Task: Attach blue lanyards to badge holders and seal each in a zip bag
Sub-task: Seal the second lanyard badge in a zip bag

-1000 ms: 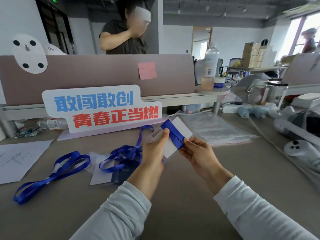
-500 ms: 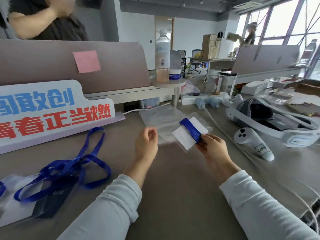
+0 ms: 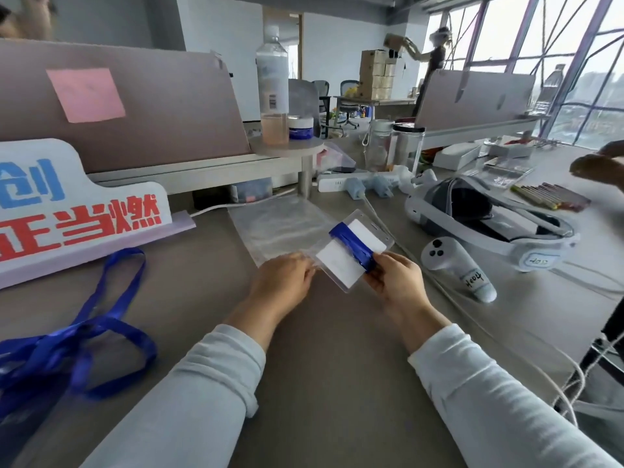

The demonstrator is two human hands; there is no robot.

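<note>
Right hand (image 3: 395, 278), centre frame, pinches a clear holder (image 3: 341, 265) by its lower right edge, a blue lanyard (image 3: 354, 246) wound across it. Left hand (image 3: 283, 278), just left, curls its fingers on the near edge of a bag (image 3: 277, 228) lying on the tabletop (image 3: 337, 332). Loose lanyards (image 3: 77, 346) lie lower left; a headset (image 3: 489, 224) and controller (image 3: 456, 268) sit right.

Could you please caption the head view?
Right hand holds clear badge holder with blue lanyard; left hand touches zip bag.

Daylit office, grey desk (image 3: 337, 349), tall windows (image 3: 557, 62)
</note>
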